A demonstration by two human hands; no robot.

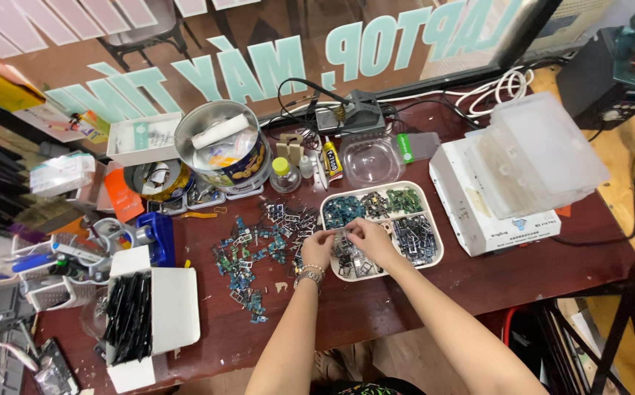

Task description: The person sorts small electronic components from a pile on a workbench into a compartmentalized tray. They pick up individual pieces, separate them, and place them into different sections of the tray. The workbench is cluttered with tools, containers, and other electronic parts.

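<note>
Careful: your left hand and right hand pinch together on a tiny metal part over the divided tray. Loose parts pile sits just left; a slip drops it into the wrong compartment.

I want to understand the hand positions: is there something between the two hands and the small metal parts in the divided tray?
Nothing visible stands between them. The left hand and the right hand meet directly over the divided tray, fingertips at the small metal parts in its lower left compartment. Whether a part is pinched is too small to tell.
</note>
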